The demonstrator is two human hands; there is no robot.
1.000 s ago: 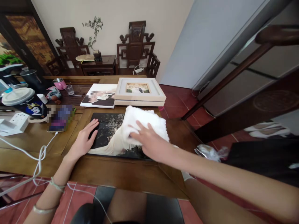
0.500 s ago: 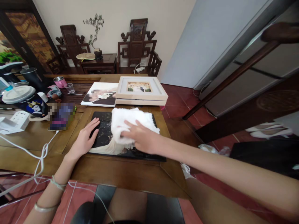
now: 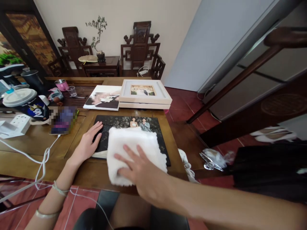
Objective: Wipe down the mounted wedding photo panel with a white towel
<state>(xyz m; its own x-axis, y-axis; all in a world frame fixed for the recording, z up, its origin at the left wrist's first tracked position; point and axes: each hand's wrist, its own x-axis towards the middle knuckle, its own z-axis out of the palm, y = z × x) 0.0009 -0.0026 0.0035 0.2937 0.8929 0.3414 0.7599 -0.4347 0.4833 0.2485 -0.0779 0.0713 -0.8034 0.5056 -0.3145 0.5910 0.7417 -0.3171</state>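
Note:
A black photo panel [image 3: 120, 120] printed with two figures lies flat near the front edge of the wooden table. Folded white cloth [image 3: 131, 140] covers its lower middle and hangs past its near edge onto the wood. My right hand [image 3: 141, 169] holds this cloth from above, fingers spread across it and the thumb at a fold. My left hand [image 3: 88, 142] rests open on the panel's left edge, fingertips flat and holding nothing. Part of the picture is hidden beneath the cloth.
Behind the panel lie a white-edged photo print [image 3: 102, 97] and a pale framed picture box [image 3: 145, 92]. To the left are a phone [image 3: 64, 119], a white cable [image 3: 44, 156], a lidded cup [image 3: 35, 107] and a pink mug [image 3: 61, 84]. A wooden chair [image 3: 227, 80] stands right.
My right hand has drawn the white cloth toward me, down the panel. The two printed figures at the top now show. My left hand has stayed in place.

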